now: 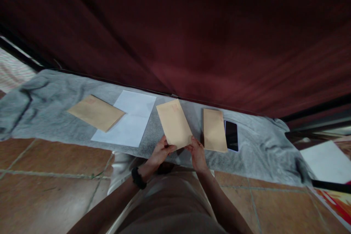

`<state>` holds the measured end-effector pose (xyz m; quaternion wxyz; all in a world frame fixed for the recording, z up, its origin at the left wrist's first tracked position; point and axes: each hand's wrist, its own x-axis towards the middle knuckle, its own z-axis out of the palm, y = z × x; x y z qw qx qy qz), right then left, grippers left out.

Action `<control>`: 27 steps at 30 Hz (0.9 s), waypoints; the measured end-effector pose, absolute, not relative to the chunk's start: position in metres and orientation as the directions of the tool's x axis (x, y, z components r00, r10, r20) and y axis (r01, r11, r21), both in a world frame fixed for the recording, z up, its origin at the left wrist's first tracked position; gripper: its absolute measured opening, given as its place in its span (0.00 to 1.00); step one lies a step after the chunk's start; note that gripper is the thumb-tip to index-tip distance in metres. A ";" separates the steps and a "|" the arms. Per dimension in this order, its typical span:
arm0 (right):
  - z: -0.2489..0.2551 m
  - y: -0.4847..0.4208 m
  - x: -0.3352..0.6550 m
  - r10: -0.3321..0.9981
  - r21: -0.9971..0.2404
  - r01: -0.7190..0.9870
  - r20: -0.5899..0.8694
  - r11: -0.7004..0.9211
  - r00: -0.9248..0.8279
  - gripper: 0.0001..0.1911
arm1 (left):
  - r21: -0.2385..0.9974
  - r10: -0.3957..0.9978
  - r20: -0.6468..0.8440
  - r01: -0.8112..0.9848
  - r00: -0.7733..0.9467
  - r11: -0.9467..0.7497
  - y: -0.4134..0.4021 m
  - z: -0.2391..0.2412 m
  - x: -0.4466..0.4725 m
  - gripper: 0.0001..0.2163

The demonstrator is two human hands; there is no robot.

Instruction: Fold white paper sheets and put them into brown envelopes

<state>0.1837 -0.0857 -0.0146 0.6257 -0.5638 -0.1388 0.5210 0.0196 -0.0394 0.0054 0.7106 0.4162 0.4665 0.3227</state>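
Note:
A tan paper envelope (175, 122) with small reddish print near its far edge is held up in front of me, tilted a little. My left hand (161, 150) grips its near left corner, thumb on top. At the near right corner, my right hand (197, 150) pinches the same envelope; the fingers underneath are mostly hidden. To the right lies a stack of tan envelopes (214, 129). On the left, another tan envelope (95, 112) rests partly over white paper (134, 117).
A smartphone (231, 135) lies beside the envelope stack on the grey cloth (257, 146) covering the narrow bench. Behind it hangs a dark red curtain (192, 44). A white sheet (327, 161) is at the far right. Tiled floor (55, 186) shows below.

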 end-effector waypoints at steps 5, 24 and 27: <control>-0.015 -0.088 0.179 0.837 -0.859 -0.488 -0.375 -0.152 0.399 0.18 | 0.907 0.853 -0.368 -0.057 0.371 0.416 -0.035 0.004 0.021 0.28; -0.018 -0.088 0.176 0.887 -0.560 0.785 0.462 0.267 0.028 0.29 | 0.854 0.809 -0.354 -0.191 0.470 0.484 -0.040 0.038 0.036 0.24; -0.023 -0.093 0.177 0.893 -0.515 0.798 0.445 0.312 -0.061 0.32 | 0.838 0.785 -0.371 -0.185 0.497 0.513 -0.039 0.029 0.032 0.23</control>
